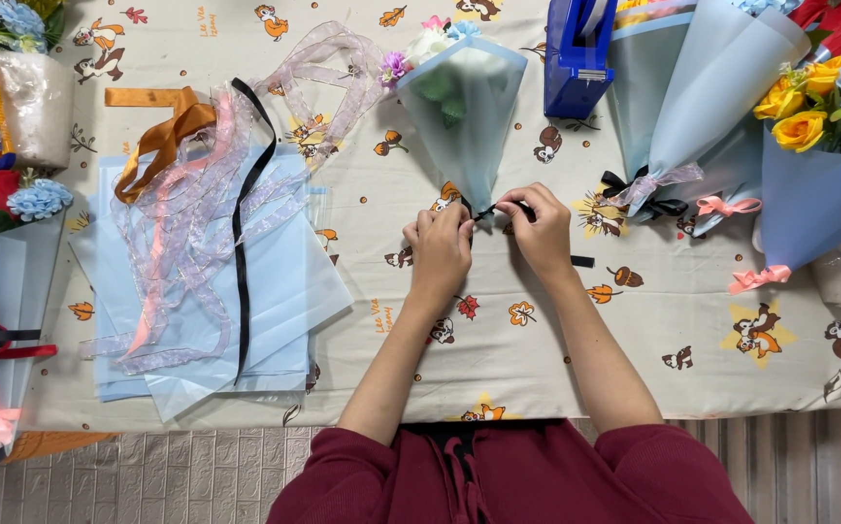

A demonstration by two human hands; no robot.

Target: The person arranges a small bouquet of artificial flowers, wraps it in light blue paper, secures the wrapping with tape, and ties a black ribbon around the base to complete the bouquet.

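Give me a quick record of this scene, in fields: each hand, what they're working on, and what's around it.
left hand: pinching black ribbon
right hand: pinching the same ribbon
bouquet: pale blue wrap, narrow end at the hands
left of hands: ribbon pile on blue sheets
right of hands: finished bouquets
behind: tape dispenser

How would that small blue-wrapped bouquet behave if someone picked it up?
The bouquet is probably light: thin paper cone, few flowers. Its wrap likely crumples easily. Lying flat, it may roll a little, though both hands pinch black ribbon at its tip.
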